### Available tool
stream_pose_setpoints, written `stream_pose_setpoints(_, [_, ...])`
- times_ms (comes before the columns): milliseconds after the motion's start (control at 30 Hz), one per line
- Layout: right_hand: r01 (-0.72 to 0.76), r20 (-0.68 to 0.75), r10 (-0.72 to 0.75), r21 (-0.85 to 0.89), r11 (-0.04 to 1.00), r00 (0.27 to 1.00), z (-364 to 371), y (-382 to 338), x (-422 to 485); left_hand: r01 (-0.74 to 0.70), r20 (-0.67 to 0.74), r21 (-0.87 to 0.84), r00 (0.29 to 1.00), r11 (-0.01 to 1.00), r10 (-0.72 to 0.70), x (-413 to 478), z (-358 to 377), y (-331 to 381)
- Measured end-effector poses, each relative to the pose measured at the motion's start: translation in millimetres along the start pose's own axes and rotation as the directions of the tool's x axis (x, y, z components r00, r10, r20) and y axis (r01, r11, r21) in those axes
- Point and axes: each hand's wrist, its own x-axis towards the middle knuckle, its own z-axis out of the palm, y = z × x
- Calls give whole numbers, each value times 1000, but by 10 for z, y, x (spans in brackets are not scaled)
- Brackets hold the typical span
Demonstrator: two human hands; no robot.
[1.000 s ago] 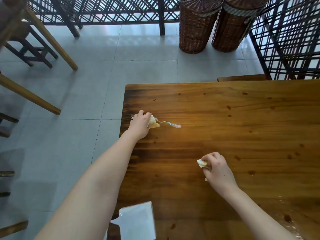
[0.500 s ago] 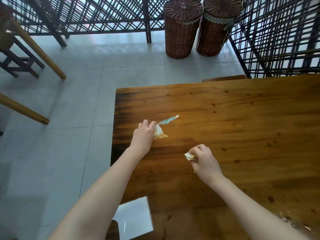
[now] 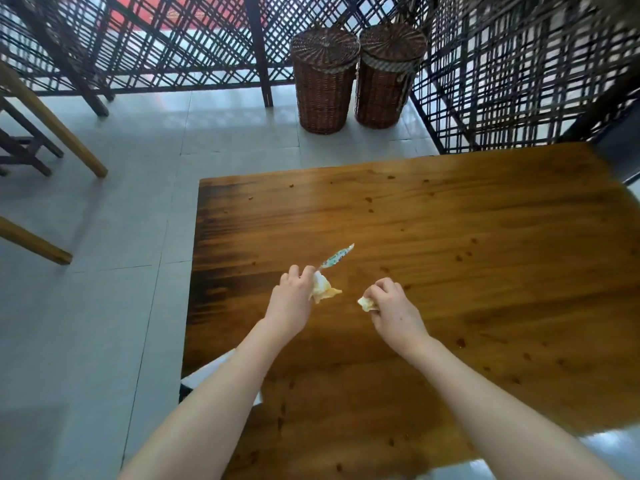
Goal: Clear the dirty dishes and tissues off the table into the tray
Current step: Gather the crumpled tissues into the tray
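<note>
We see a pale tiled floor (image 3: pixel 86 306) and a dark lattice screen (image 3: pixel 156 39) around everything. Two lidded wicker baskets (image 3: pixel 323 84) stand against the screen, well apart from the work. The wooden desk (image 3: pixel 450 237) fills the centre and right, its top spotted with small dark stains. At its near left edge a white flat thing (image 3: pixel 207 370) peeks out from under the left forearm. It may be the tray, but we cannot tell.

Above the middle of the desk, the left hand (image 3: pixel 291 303) has its fingers curled round a stained tissue (image 3: pixel 323 291), crumpled and yellowish. The same grip clamps a patterned handle (image 3: pixel 337 258) that juts up and away from the knuckles. We take it for a spoon, though its bowl end is hidden. Just beside the left hand, not touching it, the right hand (image 3: pixel 394 310) pinches a smaller tissue (image 3: pixel 367 303) in curled fingers.

We judge the tissues near weightless, soft and possibly damp, so a loose bunching grip anywhere on the wad will do. They may cling to the fingers on release. The handle looks stiff, slim and perhaps greasy. We would hold it near its middle, padded by the tissue, for the carry to the tray.
</note>
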Motion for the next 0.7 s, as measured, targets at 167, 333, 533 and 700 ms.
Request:
stream_pose_setpoints(167, [-32,-18,32,-35,999,999,-230,648,-549,-45,94,50,995,998,40,-221,290,656])
stream_pose_setpoints(333, [-104,-73,103,-4,995,992,-534,1444,-1126,-111,115,75,988,991,102,-448,695,1567])
stream_pose_setpoints(533, [-171,-150,173,27,985,973,-924,2444,-1815,-232,152,103,965,967,215,-573,1149,2707])
stream_pose_setpoints(700, [-281,-190,286,53,958,939,-1177,3159,-2302,-299,174,100,944,949,280,-598,1442,3563])
